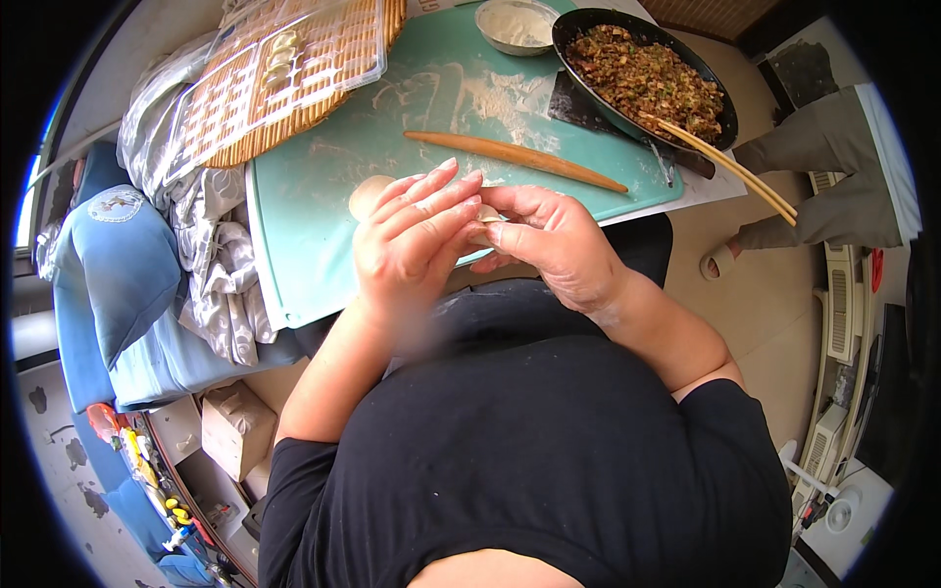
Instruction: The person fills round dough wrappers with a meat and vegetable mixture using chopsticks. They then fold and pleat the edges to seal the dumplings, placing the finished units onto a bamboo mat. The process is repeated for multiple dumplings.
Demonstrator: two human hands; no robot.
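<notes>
Both hands meet over the mat's near edge around a small white dumpling, mostly hidden by the fingers. My right hand pinches it between thumb and bent fingers. My left hand holds its other side, the upper fingers stretched forward and dusted with flour. A round dough wrapper lies on the green mat, partly behind my left hand. Just beyond the hands, a tapered wooden rolling pin rests slantwise on the mat.
A black pan of chopped filling stands far right, wooden chopsticks across its rim. Behind is a bowl of flour. Far left, a clear divided tray with several dumplings sits on a wicker tray. At right stands another person.
</notes>
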